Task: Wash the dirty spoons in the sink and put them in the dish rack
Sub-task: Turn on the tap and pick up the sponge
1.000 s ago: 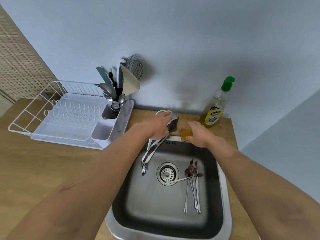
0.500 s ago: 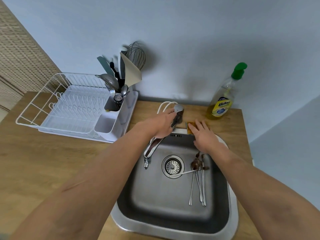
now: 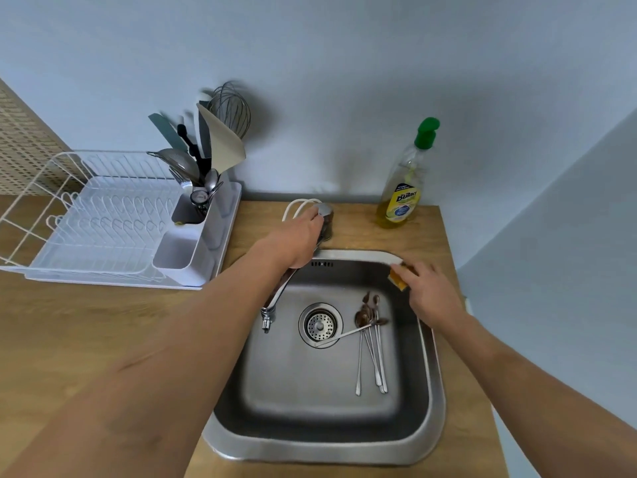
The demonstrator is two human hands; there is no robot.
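Several dirty spoons [image 3: 370, 336] lie in the steel sink [image 3: 436, 401], right of the drain, bowls smeared brown. My left hand [image 3: 296, 241] grips the tap's handle [image 3: 325, 213] at the sink's back rim; the spout [image 3: 275, 301] reaches over the basin with no water visible. My right hand [image 3: 429, 293] pinches a yellow-orange sponge [image 3: 398, 279] above the sink's back right corner. The white dish rack [image 3: 100, 222] stands on the counter to the left, its plate slots bare.
The rack's cutlery holder [image 3: 206, 205] holds a whisk, spatulas and ladles. A dish soap bottle [image 3: 405, 186] with a green cap stands behind the sink on the right. A white cable loops behind the tap. The wooden counter [image 3: 103, 339] ends close to the sink's right side.
My right hand has taken the sponge from beside the tap and carried it right and toward me, over the sink's corner. My left hand stays on the tap handle.
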